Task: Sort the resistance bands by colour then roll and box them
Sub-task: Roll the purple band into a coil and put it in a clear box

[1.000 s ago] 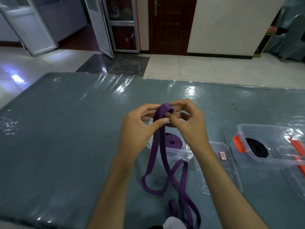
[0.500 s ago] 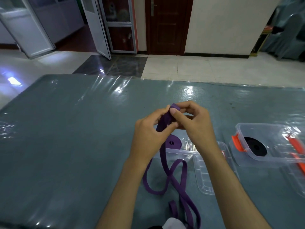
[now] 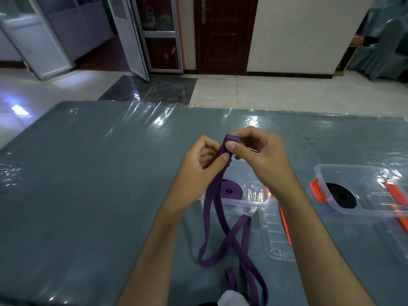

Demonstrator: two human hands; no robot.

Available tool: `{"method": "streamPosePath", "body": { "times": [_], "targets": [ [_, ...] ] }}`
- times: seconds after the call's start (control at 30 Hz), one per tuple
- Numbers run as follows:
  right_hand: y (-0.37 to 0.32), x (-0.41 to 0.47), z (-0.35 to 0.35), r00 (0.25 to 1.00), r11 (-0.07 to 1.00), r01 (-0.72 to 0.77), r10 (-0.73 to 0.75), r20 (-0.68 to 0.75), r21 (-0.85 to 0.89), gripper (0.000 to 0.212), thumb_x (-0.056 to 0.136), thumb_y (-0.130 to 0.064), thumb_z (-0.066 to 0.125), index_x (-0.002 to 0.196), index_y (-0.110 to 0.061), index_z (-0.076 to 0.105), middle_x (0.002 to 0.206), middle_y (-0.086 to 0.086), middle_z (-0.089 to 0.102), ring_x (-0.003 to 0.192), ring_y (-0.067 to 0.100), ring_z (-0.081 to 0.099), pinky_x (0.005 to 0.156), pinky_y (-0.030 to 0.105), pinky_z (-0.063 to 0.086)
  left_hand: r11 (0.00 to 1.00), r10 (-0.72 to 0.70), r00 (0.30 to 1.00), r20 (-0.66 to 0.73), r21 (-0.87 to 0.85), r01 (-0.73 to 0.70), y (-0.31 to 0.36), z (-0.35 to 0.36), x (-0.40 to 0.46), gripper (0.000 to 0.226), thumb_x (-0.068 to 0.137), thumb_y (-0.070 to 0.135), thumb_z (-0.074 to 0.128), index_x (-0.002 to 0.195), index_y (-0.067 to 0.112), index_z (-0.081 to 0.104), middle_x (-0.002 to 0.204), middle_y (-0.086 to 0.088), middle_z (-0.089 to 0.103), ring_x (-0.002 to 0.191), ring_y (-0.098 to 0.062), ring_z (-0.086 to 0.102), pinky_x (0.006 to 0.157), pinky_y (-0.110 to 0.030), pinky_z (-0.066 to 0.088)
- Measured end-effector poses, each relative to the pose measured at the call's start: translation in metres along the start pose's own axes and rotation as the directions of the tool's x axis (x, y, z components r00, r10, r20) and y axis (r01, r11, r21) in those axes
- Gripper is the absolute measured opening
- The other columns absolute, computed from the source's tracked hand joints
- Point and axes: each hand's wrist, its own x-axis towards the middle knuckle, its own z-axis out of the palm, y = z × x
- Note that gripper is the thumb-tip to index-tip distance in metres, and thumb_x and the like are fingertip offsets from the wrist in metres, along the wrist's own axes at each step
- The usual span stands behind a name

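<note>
A long purple band (image 3: 215, 208) hangs from both hands above the table (image 3: 88, 195), its folded top end pinched by the left hand (image 3: 198, 171) and the right hand (image 3: 262, 155). Its loops trail on the table beside a clear box (image 3: 254, 203) holding a rolled purple band (image 3: 230, 191). A second box (image 3: 326, 173) to the right holds a black roll (image 3: 341, 196).

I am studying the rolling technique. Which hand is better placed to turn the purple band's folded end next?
Probably the right hand: it pinches the folded tip of the purple band, while the left hand steadies it just below.
</note>
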Motion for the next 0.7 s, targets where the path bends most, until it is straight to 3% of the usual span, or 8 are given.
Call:
{"method": "streamPosePath", "body": {
  "times": [0.1, 0.2, 0.33, 0.43, 0.5, 0.7],
  "targets": [
    [-0.003, -0.001, 0.0, 0.999, 0.996, -0.027, 0.031, -0.041, 0.085, 0.014, 0.091, -0.013, 0.081, 0.105, -0.014, 0.077, 0.086, 0.014, 0.074, 0.086, 0.03, 0.075, 0.076, 0.033, 0.064, 1.0, 0.019, 0.998, -0.067, 0.004, -0.019, -0.002, 0.008, -0.003, 0.029, 0.086, 0.028, 0.085, 0.106, 0.028, 0.065, 0.104, 0.002, 0.077, 0.099, -0.024, 0.076, 0.084, -0.037, 0.064],
    [-0.005, -0.003, 0.004, 0.992, 0.989, -0.036, 0.052, -0.113, 0.141, 0.02, 0.091, -0.008, 0.079, 0.106, -0.019, 0.077, 0.086, 0.016, 0.069, 0.082, 0.027, 0.075, 0.073, 0.033, 0.065, 0.995, 0.065, 0.983, -0.169, 0.086, -0.051, -0.005, 0.016, -0.006, 0.028, 0.084, 0.029, 0.089, 0.105, 0.035, 0.071, 0.101, 0.008, 0.079, 0.098, -0.017, 0.077, 0.083, -0.032, 0.064],
    [-0.006, -0.006, 0.005, 0.979, 0.963, -0.109, 0.146, -0.141, 0.246, 0.016, 0.09, -0.003, 0.077, 0.099, -0.016, 0.072, 0.084, 0.009, 0.071, 0.078, 0.02, 0.075, 0.07, 0.031, 0.063, 0.964, 0.19, 0.966, -0.176, 0.221, -0.15, -0.007, 0.021, -0.008, 0.031, 0.091, 0.02, 0.083, 0.12, 0.023, 0.077, 0.109, 0.012, 0.076, 0.106, -0.015, 0.075, 0.092, -0.033, 0.063],
    [-0.004, -0.011, 0.001, 0.964, 0.94, -0.208, 0.244, -0.108, 0.27, 0.014, 0.09, -0.017, 0.08, 0.092, -0.018, 0.066, 0.091, 0.014, 0.075, 0.08, 0.019, 0.076, 0.07, 0.03, 0.061, 0.972, 0.17, 0.974, -0.149, 0.189, -0.141, -0.008, 0.017, -0.009, 0.039, 0.093, 0.018, 0.081, 0.131, 0.018, 0.074, 0.116, 0.009, 0.075, 0.114, -0.017, 0.073, 0.1, -0.036, 0.06],
    [-0.003, -0.013, -0.004, 0.953, 0.911, -0.271, 0.298, -0.043, 0.31, 0.017, 0.091, -0.027, 0.081, 0.087, -0.023, 0.064, 0.092, 0.01, 0.078, 0.081, 0.018, 0.075, 0.068, 0.028, 0.057, 0.983, 0.134, 0.983, -0.129, 0.142, -0.115, -0.006, 0.011, -0.009, 0.046, 0.091, 0.019, 0.083, 0.135, 0.026, 0.071, 0.117, 0.009, 0.077, 0.115, -0.015, 0.073, 0.102, -0.032, 0.058],
    [-0.001, -0.015, -0.01, 0.916, 0.759, -0.397, 0.369, 0.161, 0.516, 0.025, 0.088, -0.021, 0.081, 0.073, -0.029, 0.061, 0.089, 0.005, 0.076, 0.083, 0.016, 0.073, 0.069, 0.025, 0.056, 0.984, 0.175, 0.98, -0.094, 0.05, -0.171, 0.003, 0.008, -0.011, 0.025, 0.088, 0.019, 0.086, 0.105, 0.033, 0.076, 0.11, 0.007, 0.078, 0.109, -0.018, 0.075, 0.095, -0.024, 0.058]
  ]
}}
